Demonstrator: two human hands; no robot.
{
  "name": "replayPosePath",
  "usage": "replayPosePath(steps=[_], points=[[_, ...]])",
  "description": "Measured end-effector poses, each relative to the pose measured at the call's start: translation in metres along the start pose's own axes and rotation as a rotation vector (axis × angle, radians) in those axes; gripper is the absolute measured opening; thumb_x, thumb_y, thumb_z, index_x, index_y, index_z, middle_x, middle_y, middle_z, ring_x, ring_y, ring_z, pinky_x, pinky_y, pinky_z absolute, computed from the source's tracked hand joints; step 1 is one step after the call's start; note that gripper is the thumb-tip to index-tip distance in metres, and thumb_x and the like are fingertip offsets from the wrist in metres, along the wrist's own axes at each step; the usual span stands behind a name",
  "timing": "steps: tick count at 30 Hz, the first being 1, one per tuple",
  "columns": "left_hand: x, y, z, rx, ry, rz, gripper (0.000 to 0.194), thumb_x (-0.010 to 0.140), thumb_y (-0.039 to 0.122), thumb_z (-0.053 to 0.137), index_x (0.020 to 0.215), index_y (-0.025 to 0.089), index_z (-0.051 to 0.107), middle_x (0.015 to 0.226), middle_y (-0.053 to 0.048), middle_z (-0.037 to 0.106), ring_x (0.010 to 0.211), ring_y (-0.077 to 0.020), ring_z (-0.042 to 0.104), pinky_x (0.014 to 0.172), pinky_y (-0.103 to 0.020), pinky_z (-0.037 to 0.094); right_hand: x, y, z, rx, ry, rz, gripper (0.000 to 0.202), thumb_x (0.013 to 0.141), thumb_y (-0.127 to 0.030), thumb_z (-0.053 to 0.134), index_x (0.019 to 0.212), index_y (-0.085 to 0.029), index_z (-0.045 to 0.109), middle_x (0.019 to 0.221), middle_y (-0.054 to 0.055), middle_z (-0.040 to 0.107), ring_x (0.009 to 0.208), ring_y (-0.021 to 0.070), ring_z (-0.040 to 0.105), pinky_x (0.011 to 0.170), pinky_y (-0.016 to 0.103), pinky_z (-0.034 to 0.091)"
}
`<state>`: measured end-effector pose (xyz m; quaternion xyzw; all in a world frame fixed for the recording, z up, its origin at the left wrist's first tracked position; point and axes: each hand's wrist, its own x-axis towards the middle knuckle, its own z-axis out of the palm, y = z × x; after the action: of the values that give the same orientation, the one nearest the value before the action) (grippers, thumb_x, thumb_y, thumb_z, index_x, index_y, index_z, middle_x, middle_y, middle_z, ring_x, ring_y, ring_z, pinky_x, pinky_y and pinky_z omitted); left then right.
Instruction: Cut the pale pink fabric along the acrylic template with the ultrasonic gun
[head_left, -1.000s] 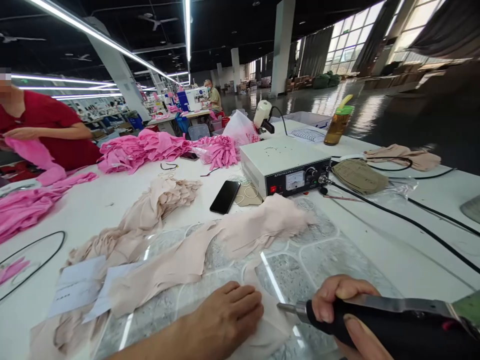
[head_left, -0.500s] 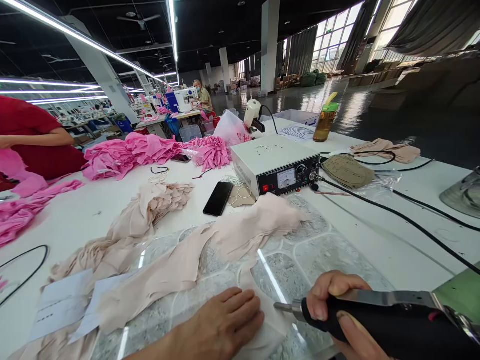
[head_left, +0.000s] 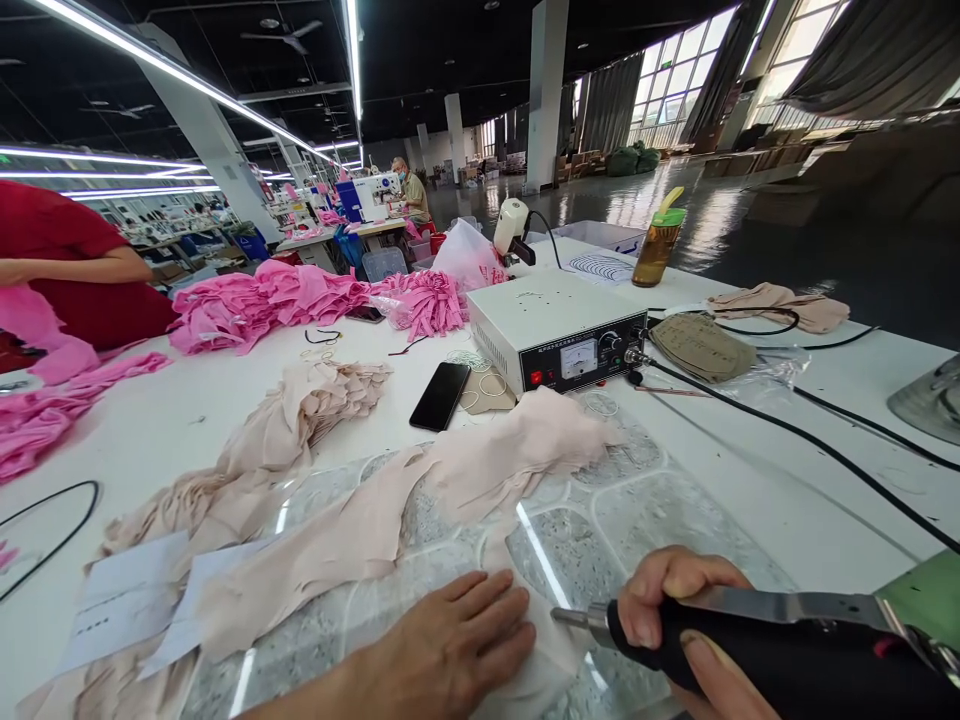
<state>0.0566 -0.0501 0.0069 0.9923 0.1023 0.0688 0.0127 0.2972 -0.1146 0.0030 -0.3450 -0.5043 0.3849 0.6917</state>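
Note:
My left hand (head_left: 461, 640) lies flat, palm down, on a thin beige fabric piece (head_left: 551, 650) over a glossy grey-patterned sheet (head_left: 630, 520). My right hand (head_left: 649, 600) grips a black handheld ultrasonic cutter (head_left: 795, 650) with a metal strip along its top. The cutter's narrow metal tip (head_left: 574, 617) points left over the fabric, close to my left fingertips; I cannot tell whether it touches the cloth. Just beyond my hands, a stack of beige fabric pieces (head_left: 517, 440) runs across the sheet.
Behind the fabric stands a white control box (head_left: 555, 300) with a black cable (head_left: 795, 430) crossing the table's right side. Nearby are a phone (head_left: 441, 396), a bottle (head_left: 658, 245), paper slips (head_left: 127, 595) and a pink fabric pile (head_left: 277, 300). A person in red (head_left: 67, 260) is at left.
The whole view has shifted slightly. My left hand stays flat on the fabric and my right hand keeps its grip on the cutter, with the tip nearly unmoved.

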Motion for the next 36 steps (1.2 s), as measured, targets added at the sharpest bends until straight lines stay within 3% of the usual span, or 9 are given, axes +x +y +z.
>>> replayPosePath(steps=[7, 15, 36], points=[[-0.001, -0.003, 0.0, 0.014, -0.028, 0.009, 0.029, 0.101, 0.022, 0.041, 0.126, 0.014, 0.053, 0.132, -0.01, 0.057, 0.125, -0.0261, 0.05, 0.101, -0.036, 0.042, 0.003, 0.007, 0.013, 0.006, 0.103, -0.045, 0.006, 0.09, -0.023, 0.055, 0.095, -0.026, 0.053, 0.078, -0.001, 0.054, 0.06, 0.0132, 0.057, 0.056, 0.03, 0.053], [0.0, -0.003, 0.004, -0.008, -0.025, 0.013, 0.029, 0.099, 0.023, 0.044, 0.125, 0.013, 0.052, 0.128, -0.011, 0.058, 0.122, -0.0268, 0.05, 0.098, -0.037, 0.042, 0.013, 0.014, 0.03, -0.008, 0.105, -0.101, 0.002, 0.091, -0.024, 0.053, 0.092, -0.025, 0.051, 0.076, -0.001, 0.053, 0.056, 0.0118, 0.056, 0.053, 0.029, 0.052], [0.002, -0.004, 0.004, 0.012, -0.007, 0.026, 0.029, 0.097, 0.027, 0.051, 0.122, 0.013, 0.054, 0.124, -0.011, 0.06, 0.117, -0.0266, 0.053, 0.093, -0.036, 0.045, 0.016, 0.023, 0.028, -0.006, 0.015, -0.097, 0.007, 0.09, -0.019, 0.056, 0.09, -0.025, 0.051, 0.078, 0.0, 0.056, 0.062, 0.0141, 0.058, 0.056, 0.031, 0.053]])
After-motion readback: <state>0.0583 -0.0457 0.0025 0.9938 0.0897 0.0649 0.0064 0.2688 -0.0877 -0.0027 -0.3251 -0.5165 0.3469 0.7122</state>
